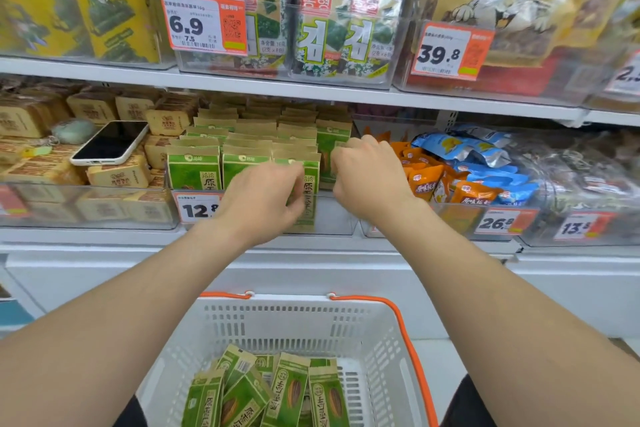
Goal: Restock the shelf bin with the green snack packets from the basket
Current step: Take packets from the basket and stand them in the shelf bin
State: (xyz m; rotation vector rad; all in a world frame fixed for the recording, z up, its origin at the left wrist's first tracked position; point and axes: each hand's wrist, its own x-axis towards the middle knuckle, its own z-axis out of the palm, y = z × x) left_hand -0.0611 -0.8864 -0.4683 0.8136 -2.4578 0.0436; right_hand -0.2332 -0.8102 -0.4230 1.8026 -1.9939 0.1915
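Middle of the frame: a clear shelf bin (334,220) on the lower shelf, packed with upright rows of green snack packets (194,172), kraft-brown tops showing.

Left hand (263,199) at the front of the bin, fingers curled round the front packet (309,199) of the right-hand row, grasping it upright. Right hand (370,177) just beside it, a little higher and further right in the frame, clenched knuckles-up against the top edge of another packet at the bin's right side. Fingertips hidden there, so cannot tell whether gripping or only touching. Hands near each other, not in contact.

On the bin's front wall, an orange-edged price tag (195,210) reading 12.8, partly covered by the left wrist.

Bottom of the frame: a white slotted basket (284,322) with orange handles, and more of the green packets lying loose and overlapping on its floor (291,388).

Left of the bin: brown packets (117,178) in a neighbouring bin, with a phone (110,142) lying on top, dark screen up. Right of the bin: orange packets (422,182), then blue packets (485,156).

Upper shelf, top centre of the frame: seaweed packs (332,35) in a clear bin.
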